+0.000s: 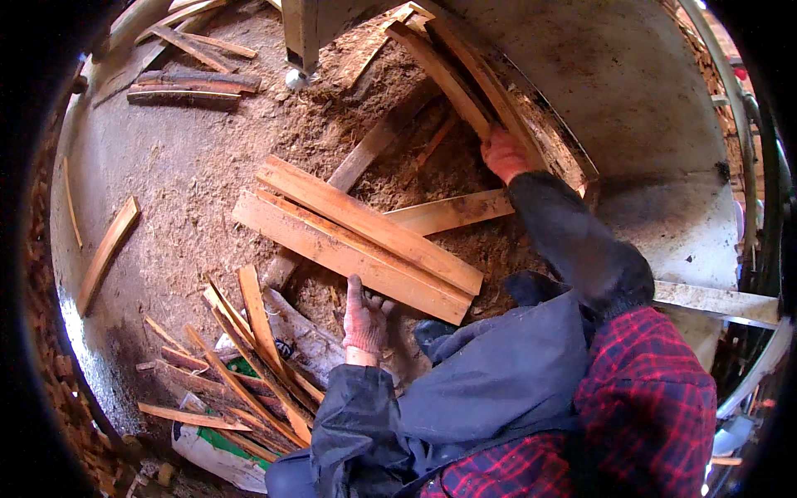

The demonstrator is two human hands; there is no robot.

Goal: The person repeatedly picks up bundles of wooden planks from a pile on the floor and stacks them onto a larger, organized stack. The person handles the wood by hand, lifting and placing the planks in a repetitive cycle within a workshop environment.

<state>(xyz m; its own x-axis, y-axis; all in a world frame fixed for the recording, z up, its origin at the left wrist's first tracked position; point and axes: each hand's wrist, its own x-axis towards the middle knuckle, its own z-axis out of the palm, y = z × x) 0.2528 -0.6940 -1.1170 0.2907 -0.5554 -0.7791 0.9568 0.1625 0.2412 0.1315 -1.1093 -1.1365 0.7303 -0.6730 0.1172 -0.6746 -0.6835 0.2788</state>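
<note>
My right hand (506,155), in a reddish work glove, is closed round the near end of a narrow wooden board (444,76). Beside that board, to its right, lies another long board (490,87). Two sawn planks, an upper plank (365,217) and a lower plank (349,253), lie side by side at a slant in the middle. At the lower plank's near edge is my left hand (365,322), also gloved, with one finger stretched up against the wood and the others partly hidden. Under the planks, a crossing board (457,212) runs toward my right sleeve.
Sawdust (207,183) covers much of the floor. Thin offcuts (249,373) stick up from a white and green sack (220,456) at lower left. Dark-edged slabs (195,87) lie at far left, near a metal post (300,37). A metal panel (573,75) stands at right.
</note>
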